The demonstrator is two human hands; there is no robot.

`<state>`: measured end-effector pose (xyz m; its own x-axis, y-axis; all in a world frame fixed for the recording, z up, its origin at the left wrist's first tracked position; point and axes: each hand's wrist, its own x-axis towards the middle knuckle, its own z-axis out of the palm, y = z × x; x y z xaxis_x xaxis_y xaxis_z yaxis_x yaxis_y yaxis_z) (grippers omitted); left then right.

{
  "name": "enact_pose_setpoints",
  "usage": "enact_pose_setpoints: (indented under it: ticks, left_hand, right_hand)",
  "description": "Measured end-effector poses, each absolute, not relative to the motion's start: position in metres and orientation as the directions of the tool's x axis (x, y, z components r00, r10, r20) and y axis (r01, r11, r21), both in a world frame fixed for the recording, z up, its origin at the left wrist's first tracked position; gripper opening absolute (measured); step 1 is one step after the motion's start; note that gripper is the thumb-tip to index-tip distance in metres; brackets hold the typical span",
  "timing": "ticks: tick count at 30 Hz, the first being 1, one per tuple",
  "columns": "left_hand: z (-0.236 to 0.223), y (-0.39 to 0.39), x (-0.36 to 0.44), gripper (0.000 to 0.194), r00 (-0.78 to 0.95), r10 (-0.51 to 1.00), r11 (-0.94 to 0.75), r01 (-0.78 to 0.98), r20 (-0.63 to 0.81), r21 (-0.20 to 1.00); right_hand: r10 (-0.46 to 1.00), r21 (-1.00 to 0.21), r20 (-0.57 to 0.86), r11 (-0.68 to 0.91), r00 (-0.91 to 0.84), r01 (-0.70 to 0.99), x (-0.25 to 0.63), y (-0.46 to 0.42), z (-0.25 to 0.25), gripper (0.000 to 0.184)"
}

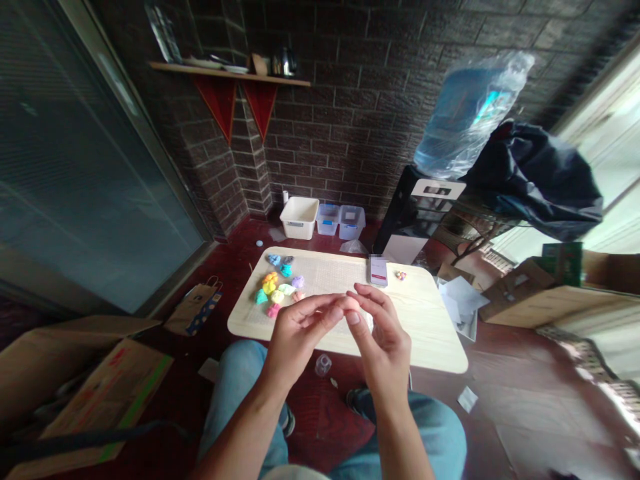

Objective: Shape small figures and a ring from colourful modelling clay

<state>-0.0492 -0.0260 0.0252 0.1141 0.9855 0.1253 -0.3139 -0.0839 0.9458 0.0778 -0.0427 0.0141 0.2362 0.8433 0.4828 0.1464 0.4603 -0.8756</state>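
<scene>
We pinch a small, pink, clay-like lump (352,304) between left hand (302,328) and right hand (385,337), seemingly shaping it; the next move calls for light pressure.

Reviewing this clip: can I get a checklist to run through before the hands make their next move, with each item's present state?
1. Pink lump held: ok, between the fingers of the left hand and right hand.
2. Pink lump's full shape visible: not ok, mostly hidden by the fingers.
3. Coloured lumps on the table: ok, grouped toward its left side.
4. Phone apart from the hands: ok, on the table beyond them.
5. Multicoloured ball on the table: ok, to the right of the phone.
6. Pink lump's firmness: cannot tell from this view.
</scene>
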Motion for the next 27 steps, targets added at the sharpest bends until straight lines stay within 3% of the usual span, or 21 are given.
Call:
enact_pose_setpoints:
  ticks: [6,13,27]
  left_hand:
    - [0.0266,-0.0253,-0.0488,0.027,0.117,0.985,-0.090,-0.303,0.131,0.949]
    - [0.0278,-0.0259,-0.0458,0.025,0.113,0.987,-0.069,-0.331,0.112,0.941]
    - [0.0252,-0.0266,-0.0479,0.017,0.076,0.991,-0.081,-0.312,0.110,0.947]
  right_hand:
    - [0.833,-0.870,0.492,0.454,0.254,0.195,0.0774,-0.0431,0.0163,0.012]
    - [0.833,-0.857,0.502,0.442,0.234,0.264,0.0758,-0.0437,0.0218,0.012]
    - [0.862,-0.899,0.438,0.415,0.255,0.140,0.0765,-0.0416,0.0204,0.010]
